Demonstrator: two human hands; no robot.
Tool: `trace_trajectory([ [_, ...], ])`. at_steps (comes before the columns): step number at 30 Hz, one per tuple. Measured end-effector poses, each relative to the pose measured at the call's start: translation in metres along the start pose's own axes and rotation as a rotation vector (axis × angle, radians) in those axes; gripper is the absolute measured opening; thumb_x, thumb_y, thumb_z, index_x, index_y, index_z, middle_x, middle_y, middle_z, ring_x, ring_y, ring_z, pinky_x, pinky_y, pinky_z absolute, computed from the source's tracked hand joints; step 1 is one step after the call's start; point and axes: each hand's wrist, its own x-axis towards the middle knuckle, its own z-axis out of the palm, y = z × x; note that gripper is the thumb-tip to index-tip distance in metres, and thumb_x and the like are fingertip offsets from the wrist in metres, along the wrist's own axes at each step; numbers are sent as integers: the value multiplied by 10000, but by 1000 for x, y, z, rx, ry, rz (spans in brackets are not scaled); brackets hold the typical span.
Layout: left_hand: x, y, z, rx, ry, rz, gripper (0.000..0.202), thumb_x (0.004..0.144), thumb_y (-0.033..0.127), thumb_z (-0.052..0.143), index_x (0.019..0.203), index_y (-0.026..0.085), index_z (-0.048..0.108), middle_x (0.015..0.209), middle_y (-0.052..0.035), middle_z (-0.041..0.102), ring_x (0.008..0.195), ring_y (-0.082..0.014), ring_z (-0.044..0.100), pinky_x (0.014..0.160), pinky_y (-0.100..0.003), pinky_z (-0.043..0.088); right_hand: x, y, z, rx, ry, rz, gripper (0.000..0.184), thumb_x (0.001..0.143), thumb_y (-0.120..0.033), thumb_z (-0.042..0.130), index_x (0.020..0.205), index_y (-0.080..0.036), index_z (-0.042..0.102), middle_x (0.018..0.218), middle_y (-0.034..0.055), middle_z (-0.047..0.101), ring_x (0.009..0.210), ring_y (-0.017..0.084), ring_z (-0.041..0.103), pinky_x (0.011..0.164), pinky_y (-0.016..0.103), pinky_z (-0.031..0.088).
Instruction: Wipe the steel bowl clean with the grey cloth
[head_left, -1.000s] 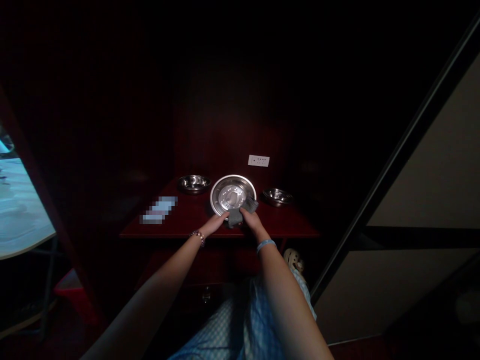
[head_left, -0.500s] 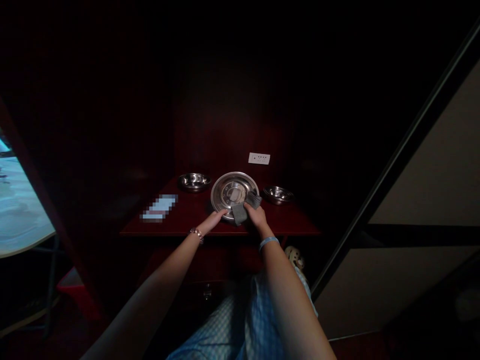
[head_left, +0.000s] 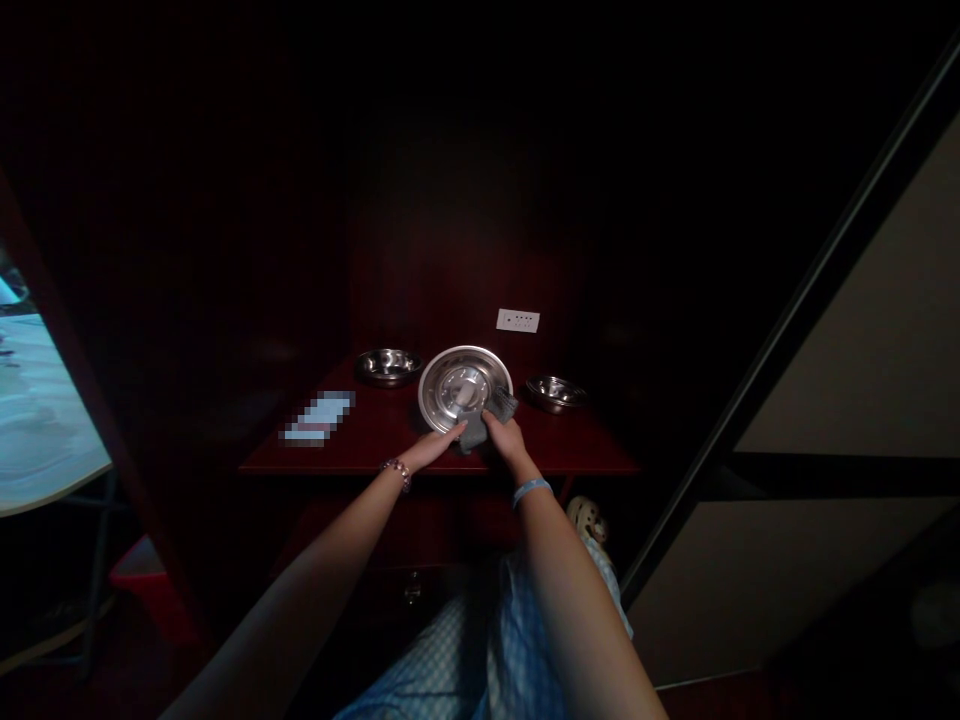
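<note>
A shiny metal basin (head_left: 448, 375) is tilted up toward me above the dark red desk (head_left: 300, 457). My left hand (head_left: 433, 446) grips its lower left rim, the thumb lying over the edge by the cloth. A grey cloth (head_left: 472, 431) is pinched in my right hand (head_left: 504, 436), which presses it against the basin's lower right rim. Behind the rim, the fingers of both hands are hidden. One metal bowl (head_left: 388, 368) rests to the left of the basin. To the right sit metal bowls (head_left: 555, 392), seemingly stacked.
A blurred, pixelated pale object (head_left: 319, 416) lies on the desk's left side. A white power socket (head_left: 517, 320) is on the back wall. Below the desk is a drawer knob (head_left: 412, 590). A red bin-like container (head_left: 146, 580) and a pale tabletop (head_left: 49, 420) are at left.
The basin has shifted slightly left and turned a little. My left thumb has moved right along the rim, closer to the cloth. My right hand has moved slightly left with the cloth.
</note>
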Motion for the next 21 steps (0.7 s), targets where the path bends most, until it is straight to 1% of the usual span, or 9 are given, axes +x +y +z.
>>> trace_trajectory([
  [3,8,-8,0,-61,32,56,669,753,527,648,1304,158,563,1403,-122,538,1348,-266,438,1157,-400,251,-2,-2,0,-60,-4,9,460,868,-470,531,1201,-175,649,1206,95,673,1153,212,614,963,288,457],
  [7,13,-13,-1,-100,62,34,614,745,496,648,1250,149,606,1341,-121,595,1309,-285,480,1146,-424,272,-7,-10,-3,-143,14,60,491,857,-519,522,1200,-193,653,1197,98,675,1150,238,615,954,311,468],
  [11,10,-6,-1,-131,51,36,579,721,454,667,1205,139,636,1270,-114,647,1285,-295,501,1135,-426,294,-14,-20,-8,-220,68,87,537,848,-543,514,1176,-148,672,1166,150,679,1116,283,630,929,342,485],
  [16,5,4,-2,-144,77,39,586,670,379,695,1187,112,628,1265,-131,647,1269,-303,514,1133,-438,292,-18,-25,-15,-276,135,96,535,837,-540,526,1105,-112,703,1128,188,685,1084,322,641,911,379,494],
  [21,4,1,-4,-111,126,8,525,706,404,641,1132,99,642,1240,-135,661,1233,-286,548,1118,-405,320,-18,-24,-18,-293,125,68,539,846,-542,518,1094,-102,707,1119,204,684,1071,333,647,898,381,497],
])
